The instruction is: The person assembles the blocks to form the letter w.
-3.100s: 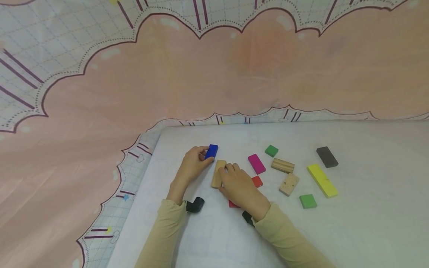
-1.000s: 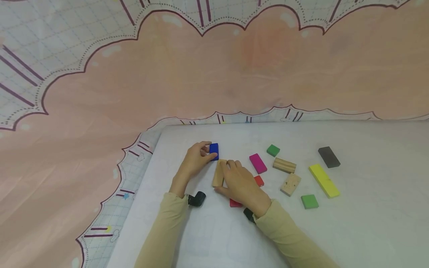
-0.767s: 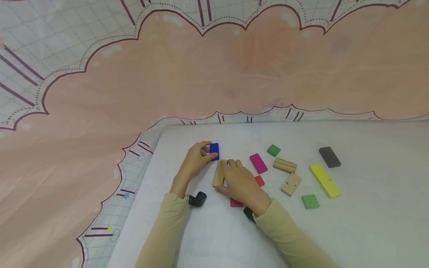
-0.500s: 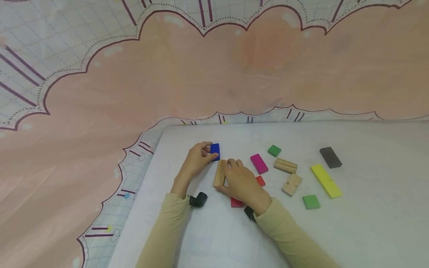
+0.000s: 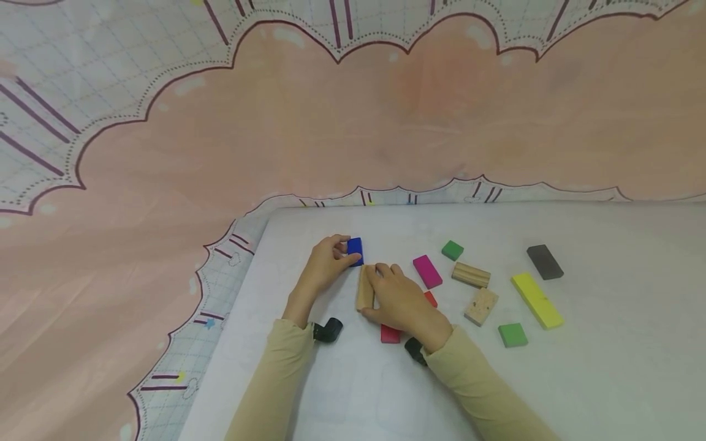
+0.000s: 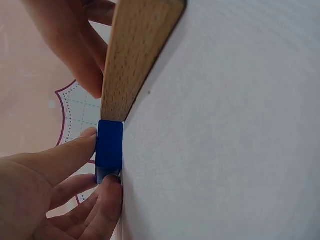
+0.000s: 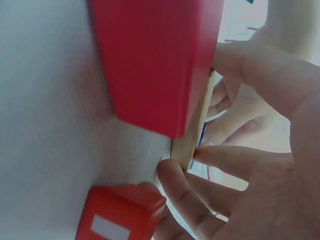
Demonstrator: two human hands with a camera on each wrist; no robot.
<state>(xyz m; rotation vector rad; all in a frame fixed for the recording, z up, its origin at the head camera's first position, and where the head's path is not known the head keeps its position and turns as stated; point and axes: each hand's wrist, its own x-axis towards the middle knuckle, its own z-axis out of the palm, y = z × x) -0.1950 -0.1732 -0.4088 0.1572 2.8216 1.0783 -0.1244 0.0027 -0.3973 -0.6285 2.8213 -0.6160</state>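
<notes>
My left hand (image 5: 322, 264) pinches a small blue block (image 5: 355, 251) between thumb and fingers on the white table. A long plain wooden block (image 5: 364, 293) lies just nearer to me, its far end against the blue block, as the left wrist view shows. My right hand (image 5: 405, 301) grips this wooden block from the right, thumb at its near end and fingers toward the far end. Under the right hand and wrist, two red blocks are partly hidden: one larger red block (image 7: 150, 60) and one smaller orange-red block (image 7: 120, 210) with a pale patch.
To the right lie a magenta block (image 5: 427, 271), two green blocks, a grooved wooden block (image 5: 471, 275), a speckled wooden block (image 5: 481, 306), a yellow block (image 5: 537, 300) and a dark grey block (image 5: 545, 262). A patterned cloth (image 5: 353, 122) hangs behind the table.
The blue block has turned from slanted to nearly straight in my left hand. The wooden block has shifted slightly right and straightened under my right hand. The loose blocks stay put.
</notes>
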